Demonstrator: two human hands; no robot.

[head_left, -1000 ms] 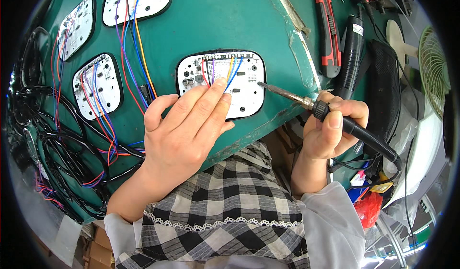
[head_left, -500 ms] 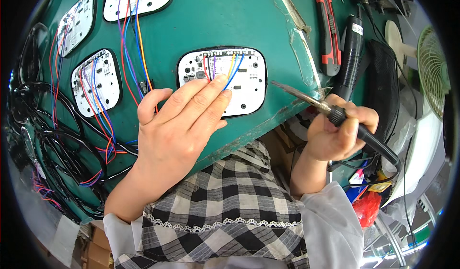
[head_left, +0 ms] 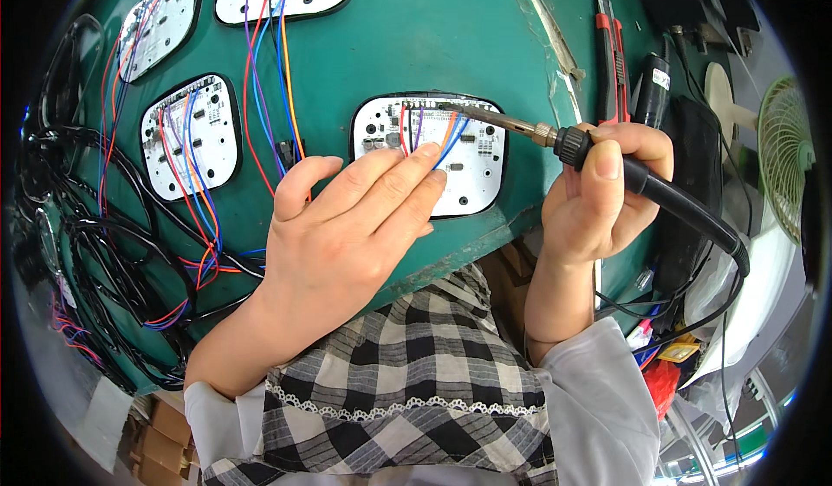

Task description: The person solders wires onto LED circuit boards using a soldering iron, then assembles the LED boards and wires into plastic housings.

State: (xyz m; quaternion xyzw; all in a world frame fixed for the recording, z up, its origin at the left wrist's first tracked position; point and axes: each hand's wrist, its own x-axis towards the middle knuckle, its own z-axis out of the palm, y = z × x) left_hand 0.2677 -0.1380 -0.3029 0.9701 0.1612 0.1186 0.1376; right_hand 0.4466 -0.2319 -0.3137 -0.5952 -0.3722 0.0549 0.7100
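Note:
A white circuit board [head_left: 451, 193] with a black rim and rounded corners lies in front of me. Red, purple, orange and blue wires [head_left: 450, 139] run from its upper edge down under my left fingertips. My left hand [head_left: 360, 213] is palm down with stretched fingers, pressing on the wires and the board's lower left; its thumb is mostly hidden. In my right hand [head_left: 607, 183] is a soldering iron [head_left: 568, 146], gripped at its black handle. The iron points left, its dark tip over the row of contacts at the board's upper edge; whether it touches cannot be told.
More wired white boards [head_left: 191, 135] lie left and at the back. Black cables [head_left: 130, 261] heap up at far left. A red and black utility knife [head_left: 611, 61], a black cylindrical tool [head_left: 652, 92] and a green fan [head_left: 784, 144] are on the right. The green mat [head_left: 416, 27] covers the table.
My right hand has brought the soldering iron up and left, from beside the board to over its upper edge. My left hand stays on the wires. The whole view has shifted slightly.

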